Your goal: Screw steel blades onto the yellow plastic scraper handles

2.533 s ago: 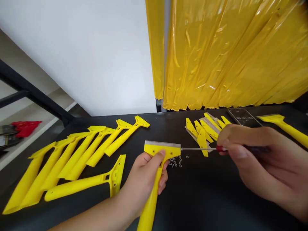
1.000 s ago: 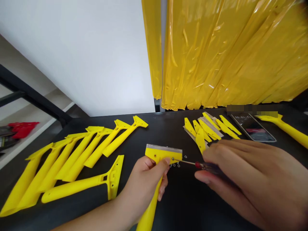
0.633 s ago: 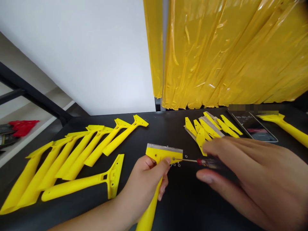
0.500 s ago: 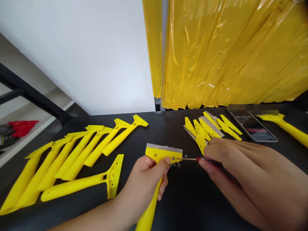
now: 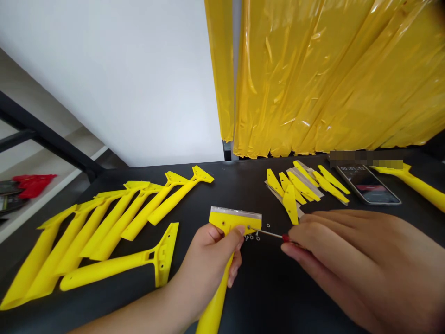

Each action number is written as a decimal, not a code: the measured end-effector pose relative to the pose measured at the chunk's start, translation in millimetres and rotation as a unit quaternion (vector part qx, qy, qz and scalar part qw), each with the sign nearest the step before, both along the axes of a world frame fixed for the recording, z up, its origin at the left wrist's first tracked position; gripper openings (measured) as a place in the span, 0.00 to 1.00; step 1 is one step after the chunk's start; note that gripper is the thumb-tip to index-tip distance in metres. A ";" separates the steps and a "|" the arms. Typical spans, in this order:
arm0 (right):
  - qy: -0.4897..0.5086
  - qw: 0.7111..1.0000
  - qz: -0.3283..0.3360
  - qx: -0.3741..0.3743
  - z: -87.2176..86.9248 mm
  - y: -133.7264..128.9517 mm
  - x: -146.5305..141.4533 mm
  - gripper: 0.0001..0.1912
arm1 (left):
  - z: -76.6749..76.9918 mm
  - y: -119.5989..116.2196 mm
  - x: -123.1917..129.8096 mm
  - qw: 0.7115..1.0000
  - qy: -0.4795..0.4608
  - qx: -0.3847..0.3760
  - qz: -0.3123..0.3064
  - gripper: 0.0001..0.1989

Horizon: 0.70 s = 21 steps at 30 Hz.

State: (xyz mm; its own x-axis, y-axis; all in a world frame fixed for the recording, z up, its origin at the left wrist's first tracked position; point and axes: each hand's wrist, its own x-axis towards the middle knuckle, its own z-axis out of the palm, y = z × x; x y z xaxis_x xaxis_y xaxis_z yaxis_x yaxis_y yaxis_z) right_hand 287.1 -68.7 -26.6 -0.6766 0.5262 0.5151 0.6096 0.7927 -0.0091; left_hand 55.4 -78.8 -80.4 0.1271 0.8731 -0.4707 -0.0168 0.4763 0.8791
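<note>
My left hand (image 5: 217,260) is closed round the neck of a yellow scraper (image 5: 213,306), whose wide head carries a blade strip along its far edge. The thumb presses on the head beside a screw (image 5: 249,227). My right hand (image 5: 333,255) grips a screwdriver (image 5: 273,233) by its red handle, mostly hidden in the fingers; the thin shaft slants up leftward, its tip at that screw. Small nuts (image 5: 257,238) and screws lie on the black table just beyond the scraper head. Yellow plates (image 5: 290,204) and grey strips are piled behind my right hand.
Several yellow scraper handles (image 5: 135,211) lie in a slanted row at the left, with one more (image 5: 114,269) nearer. A phone (image 5: 370,185) and another scraper (image 5: 424,190) rest at the right. Yellow plastic sheeting (image 5: 330,79) hangs behind the black table (image 5: 239,181).
My right hand and the screwdriver handle have shifted slightly down and left, so the shaft now tilts more. The scraper head has moved slightly left.
</note>
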 end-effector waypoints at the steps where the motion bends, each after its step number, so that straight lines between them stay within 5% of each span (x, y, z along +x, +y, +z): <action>1: -0.008 1.000 0.000 -0.010 0.1 0.2 0.0 0.09 | -0.2 0.0 0.0 1.000 0.000 -0.001 0.000 0.21; 21: -0.039 0.999 -0.023 -0.018 3.1 2.4 1.5 0.14 | 0.5 0.1 0.6 1.000 0.012 -0.003 -0.003 0.22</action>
